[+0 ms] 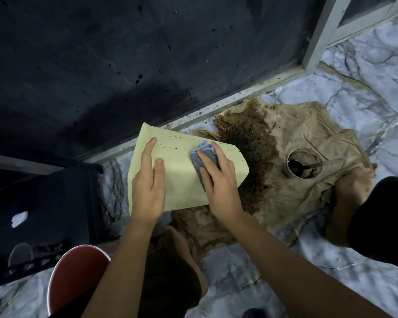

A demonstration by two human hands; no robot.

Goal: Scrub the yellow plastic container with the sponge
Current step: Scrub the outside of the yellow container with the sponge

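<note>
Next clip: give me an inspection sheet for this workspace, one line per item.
Surface: marble-pattern floor, wet brown-stained cloth spread on it.
Job's things: yellow container held tilted, dark specks on its upper side; sponge pressed on it.
Clutter: cup of dark liquid with a stick, red-rimmed bowl, black crate.
Hands: left hand steadies the container; right hand presses the sponge.
Cables: nothing seen.
Surroundings: dark wall, pale frame.

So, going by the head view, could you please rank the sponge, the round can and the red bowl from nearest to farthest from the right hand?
1. Sponge: under the right hand, on the yellow container.
2. Round can: to its right, on the stained cloth.
3. Red bowl: lower left, farthest.
</note>
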